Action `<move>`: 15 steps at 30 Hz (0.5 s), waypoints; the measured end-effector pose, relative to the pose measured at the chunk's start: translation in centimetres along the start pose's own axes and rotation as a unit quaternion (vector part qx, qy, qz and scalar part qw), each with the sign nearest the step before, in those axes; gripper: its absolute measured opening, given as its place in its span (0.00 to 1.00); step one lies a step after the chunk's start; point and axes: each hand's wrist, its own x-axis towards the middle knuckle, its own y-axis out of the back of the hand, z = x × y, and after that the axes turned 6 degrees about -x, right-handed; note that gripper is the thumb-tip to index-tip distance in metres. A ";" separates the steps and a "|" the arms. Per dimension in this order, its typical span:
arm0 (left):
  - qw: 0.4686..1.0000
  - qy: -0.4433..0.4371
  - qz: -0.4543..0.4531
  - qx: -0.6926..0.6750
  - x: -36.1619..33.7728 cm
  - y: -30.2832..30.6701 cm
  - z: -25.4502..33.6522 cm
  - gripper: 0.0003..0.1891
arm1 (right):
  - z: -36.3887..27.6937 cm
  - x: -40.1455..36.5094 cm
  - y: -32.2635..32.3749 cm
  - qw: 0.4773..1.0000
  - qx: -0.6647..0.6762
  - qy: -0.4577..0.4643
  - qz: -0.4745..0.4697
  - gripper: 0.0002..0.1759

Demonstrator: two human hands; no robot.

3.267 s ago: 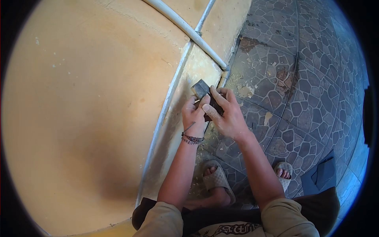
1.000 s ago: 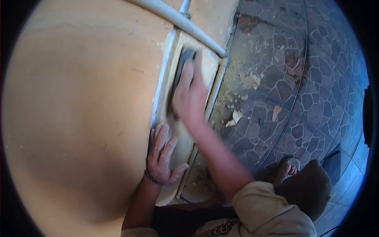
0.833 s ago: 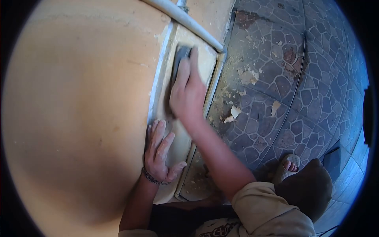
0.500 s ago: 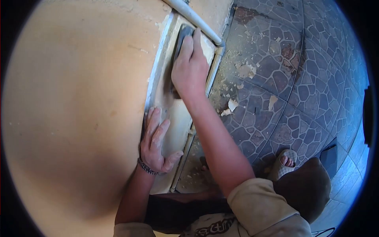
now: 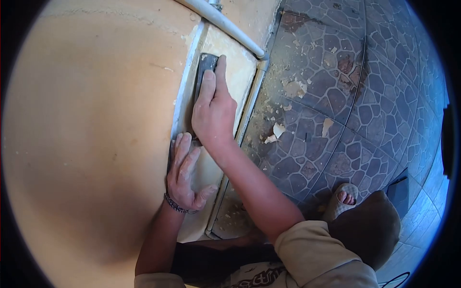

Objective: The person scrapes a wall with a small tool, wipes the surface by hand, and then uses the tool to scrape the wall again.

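Note:
My right hand [image 5: 213, 115] grips a dark, narrow block-shaped tool that looks like a sanding block [image 5: 207, 62]. The tool lies against a pale plastered ledge [image 5: 235, 50], its near end mostly covered by my hand. Index finger and thumb stretch along the tool's far part. Lower down, my left hand [image 5: 182, 175] lies against the ledge beside the wall, fingers extended, thumb spread, with whitish dust on the skin. Nothing shows in it. A pale strip [image 5: 188, 72] runs along the joint of wall and ledge.
A large beige wall [image 5: 96, 129] fills the left. Pipes [image 5: 225, 24] run across the ledge's far end and along its outer side [image 5: 247, 108]. Flakes of plaster or paint [image 5: 278, 129] lie on the stone-patterned floor [image 5: 331, 96]. My sandalled foot [image 5: 345, 198] stands at lower right.
My right hand has drawn the tool back along the ledge toward me, closer to my left hand. The left hand stays on the ledge. The view has shifted slightly.

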 end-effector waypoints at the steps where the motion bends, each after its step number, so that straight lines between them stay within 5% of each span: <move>1: 1.000 0.000 -0.005 0.000 0.0 0.1 0.0 0.39 | 0.2 0.9 0.1 1.000 -0.014 0.010 0.005 0.30; 12: 1.000 0.002 -0.001 0.007 -0.3 -0.1 0.1 0.39 | 0.3 3.9 1.2 0.998 -0.048 0.033 0.005 0.30; 15: 1.000 0.002 0.000 0.019 -0.3 0.0 0.2 0.40 | -0.2 1.4 0.6 0.999 -0.026 -0.031 -0.010 0.32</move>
